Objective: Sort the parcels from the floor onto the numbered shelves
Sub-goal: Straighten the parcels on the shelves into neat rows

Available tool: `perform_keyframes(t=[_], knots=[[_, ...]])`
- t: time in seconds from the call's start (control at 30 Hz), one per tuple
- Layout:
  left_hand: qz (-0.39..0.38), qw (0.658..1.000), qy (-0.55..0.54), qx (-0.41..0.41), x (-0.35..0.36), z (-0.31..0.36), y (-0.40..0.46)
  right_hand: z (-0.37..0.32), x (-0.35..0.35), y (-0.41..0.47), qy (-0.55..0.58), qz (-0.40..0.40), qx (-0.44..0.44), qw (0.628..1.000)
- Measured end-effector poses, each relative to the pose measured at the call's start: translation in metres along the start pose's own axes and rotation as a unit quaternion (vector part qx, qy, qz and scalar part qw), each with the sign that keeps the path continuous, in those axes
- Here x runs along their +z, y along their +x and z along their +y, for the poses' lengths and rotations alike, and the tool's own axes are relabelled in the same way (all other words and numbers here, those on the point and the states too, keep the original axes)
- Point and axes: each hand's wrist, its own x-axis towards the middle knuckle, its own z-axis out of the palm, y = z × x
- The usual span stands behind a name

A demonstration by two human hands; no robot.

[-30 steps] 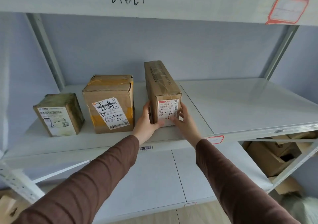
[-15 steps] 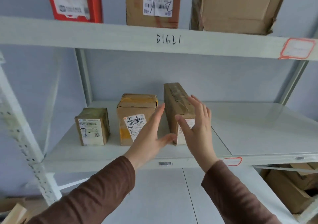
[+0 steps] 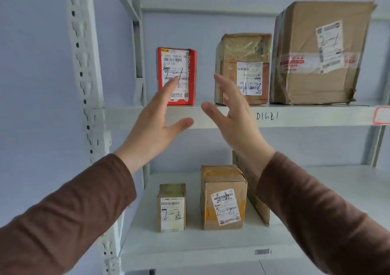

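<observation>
Both my hands are raised in front of the shelving with fingers straight and nothing in them: my left hand (image 3: 155,124) and my right hand (image 3: 234,116). On the lower shelf (image 3: 190,245) stand three cardboard parcels marked 2-2: a small one (image 3: 172,208), a taller taped one (image 3: 223,197), and a long narrow one (image 3: 251,188) partly hidden behind my right forearm. The upper shelf (image 3: 295,117), marked D1621, carries a red parcel (image 3: 181,74), a brown taped parcel (image 3: 242,67) and a large box (image 3: 318,53), all labelled 2-1.
A perforated white upright (image 3: 84,67) of the rack stands at the left, with a second post (image 3: 139,48) behind it. The right part of the lower shelf (image 3: 348,181) is bare. A pale blue wall is behind the rack.
My hands have let go of the long narrow parcel, which stays on the lower shelf, and have risen open in front of the upper shelf. The view has tilted upward.
</observation>
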Motion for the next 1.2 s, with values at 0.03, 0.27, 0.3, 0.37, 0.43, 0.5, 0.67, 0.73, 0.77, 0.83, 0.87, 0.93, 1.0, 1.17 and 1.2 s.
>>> perform_keyframes(t=[0.03,0.27,0.3,0.37,0.43,0.5,0.67,0.73,0.77,0.83,0.87,0.93,1.0,1.17,1.2], knots=[[0.008,1.000,0.011,-0.001,-0.011,-0.006,0.014,-0.005,0.002,0.016,-0.014,-0.012,0.016,1.000],[-0.041,0.987,0.032,-0.154,-0.048,-0.047,0.105,-0.006,0.014,0.106,-0.073,-0.138,0.160,0.975],[-0.057,0.983,0.036,-0.169,-0.047,-0.050,0.112,-0.002,0.017,0.113,-0.075,-0.149,0.176,0.970],[-0.077,0.978,0.041,-0.191,-0.042,-0.058,0.124,0.008,0.027,0.125,-0.079,-0.167,0.200,0.962],[-0.102,0.972,0.038,-0.208,-0.037,-0.068,0.132,0.018,0.037,0.134,-0.065,-0.180,0.220,0.957],[-0.121,0.968,0.035,-0.216,-0.032,-0.079,0.138,0.026,0.046,0.140,-0.052,-0.193,0.225,0.954],[-0.127,0.965,0.050,-0.225,-0.030,-0.099,0.150,0.045,0.067,0.156,-0.063,-0.200,0.214,0.954],[-0.132,0.962,0.058,-0.233,-0.031,-0.104,0.154,0.049,0.074,0.162,-0.080,-0.206,0.209,0.953],[-0.132,0.961,0.063,-0.235,-0.031,-0.107,0.156,0.051,0.078,0.165,-0.086,-0.209,0.208,0.952],[-0.127,0.960,0.070,-0.240,-0.030,-0.112,0.159,0.053,0.083,0.171,-0.098,-0.220,0.205,0.949],[-0.125,0.960,0.071,-0.240,-0.030,-0.112,0.159,0.053,0.084,0.171,-0.103,-0.223,0.203,0.948],[-0.119,0.961,0.070,-0.241,-0.028,-0.113,0.160,0.049,0.084,0.170,-0.107,-0.224,0.198,0.948],[-0.117,0.959,0.070,-0.248,-0.029,-0.111,0.158,0.047,0.081,0.167,-0.116,-0.224,0.189,0.949],[-0.079,0.964,0.105,-0.229,-0.039,-0.084,0.144,0.032,0.053,0.144,-0.158,-0.188,0.136,0.960],[-0.058,0.969,0.120,-0.208,-0.042,-0.072,0.138,0.030,0.043,0.137,-0.164,-0.162,0.111,0.967]])
